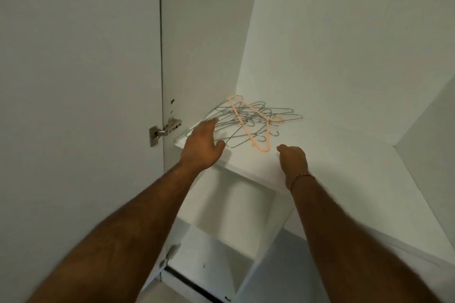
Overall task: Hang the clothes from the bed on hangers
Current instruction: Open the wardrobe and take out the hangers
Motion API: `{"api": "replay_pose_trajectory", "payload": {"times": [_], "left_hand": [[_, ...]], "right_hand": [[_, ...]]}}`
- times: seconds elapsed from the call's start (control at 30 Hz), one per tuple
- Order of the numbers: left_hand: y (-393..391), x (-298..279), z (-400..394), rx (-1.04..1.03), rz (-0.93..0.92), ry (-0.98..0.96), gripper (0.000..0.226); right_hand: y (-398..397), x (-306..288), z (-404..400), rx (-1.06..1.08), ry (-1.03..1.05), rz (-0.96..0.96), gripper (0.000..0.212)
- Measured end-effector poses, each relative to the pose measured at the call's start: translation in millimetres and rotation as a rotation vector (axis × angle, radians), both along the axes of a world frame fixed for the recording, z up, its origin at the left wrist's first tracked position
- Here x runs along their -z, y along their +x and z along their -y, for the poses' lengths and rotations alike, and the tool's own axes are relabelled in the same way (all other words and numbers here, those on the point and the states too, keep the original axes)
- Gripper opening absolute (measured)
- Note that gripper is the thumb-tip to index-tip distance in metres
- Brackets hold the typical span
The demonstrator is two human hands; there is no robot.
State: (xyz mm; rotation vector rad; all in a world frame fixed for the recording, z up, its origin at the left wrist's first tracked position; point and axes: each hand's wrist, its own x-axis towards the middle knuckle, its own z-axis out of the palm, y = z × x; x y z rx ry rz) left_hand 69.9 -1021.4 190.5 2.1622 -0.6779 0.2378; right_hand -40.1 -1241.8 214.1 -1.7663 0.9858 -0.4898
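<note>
Hangers (pixel 248 120) lie tangled on the wardrobe shelf (pixel 246 162), none carrying clothes; bed and clothes out of view. Left hand (pixel 203 146) reaches in, fingers straight, tips at the wires. Right hand (pixel 293 158) loosely curled, holding nothing. Judged: task barely begun.

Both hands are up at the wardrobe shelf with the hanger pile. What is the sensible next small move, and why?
Probably close the left hand on one wire hanger at the pile's near edge and lift it clear. Its straight fingers already reach that edge, neither it nor the right hand holds anything, and the hangers lie tangled with a pink hanger.
</note>
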Motion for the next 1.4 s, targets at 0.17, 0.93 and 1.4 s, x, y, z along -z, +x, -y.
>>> {"api": "replay_pose_trajectory", "payload": {"times": [0.17,0.93,1.4], "left_hand": [[83.1,-8.1,40.6,0.011,-0.149,0.083,0.083],[208.8,-22.0,154.4,-0.284,-0.409,0.204,0.042],[215.9,-25.4,172.0,-0.317,-0.601,0.058,0.044]], "right_hand": [[52.2,-0.1,33.9,0.093,0.381,0.183,0.022],[203.1,-10.3,91.5,-0.043,1.049,0.331,0.039],[195.7,9.3,81.5,0.079,1.116,0.560,0.021]]}}
